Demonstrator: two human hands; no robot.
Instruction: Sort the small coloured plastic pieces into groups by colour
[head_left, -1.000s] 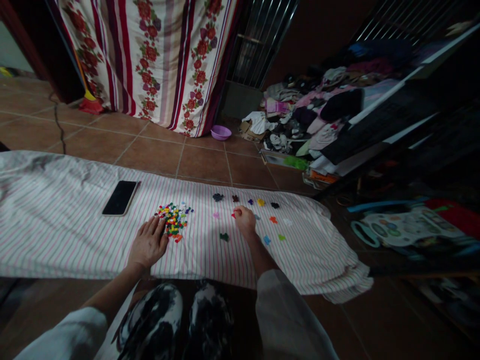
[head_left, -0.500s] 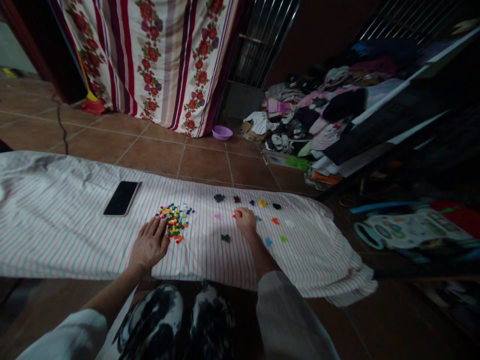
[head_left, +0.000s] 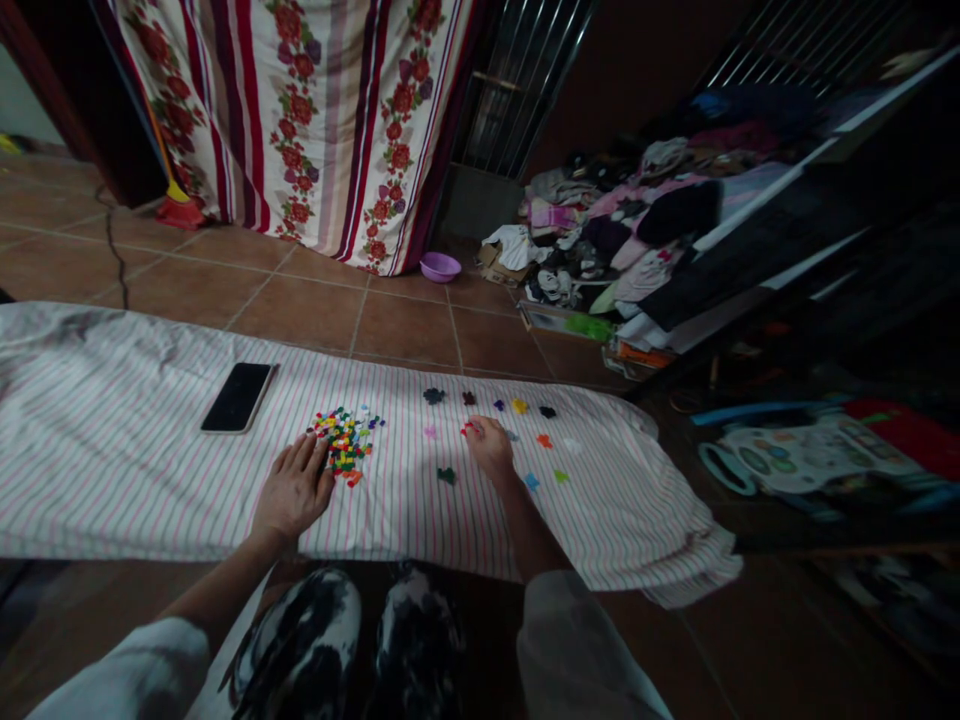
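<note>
My left hand [head_left: 295,488] lies palm down on the striped cloth, fingers stretched out. Its fingertips touch the near left edge of a heap of small multicoloured plastic pieces [head_left: 346,446]. Farther right, my right hand [head_left: 491,448] is low over the cloth, its thumb and fingers bent together at some small red pieces [head_left: 466,429]. The fingers partly cover these pieces. Small one-colour groups lie around this hand: pink [head_left: 430,432], dark green [head_left: 446,475], brown [head_left: 469,398], yellow [head_left: 520,406], orange [head_left: 544,440], blue [head_left: 532,481] and light green [head_left: 561,477].
A phone [head_left: 238,398] rests on the striped cloth [head_left: 135,460], left of the heap. Beyond the cloth are a tiled floor, a purple basin [head_left: 440,266], a floral curtain [head_left: 337,130] and a broom [head_left: 178,208]. Piled clothes [head_left: 600,220] lie at the back right.
The fingers of my right hand have loosened slightly, and more of the red pieces shows at their tips. My left hand stays by the heap. The whole view has shifted a little.
</note>
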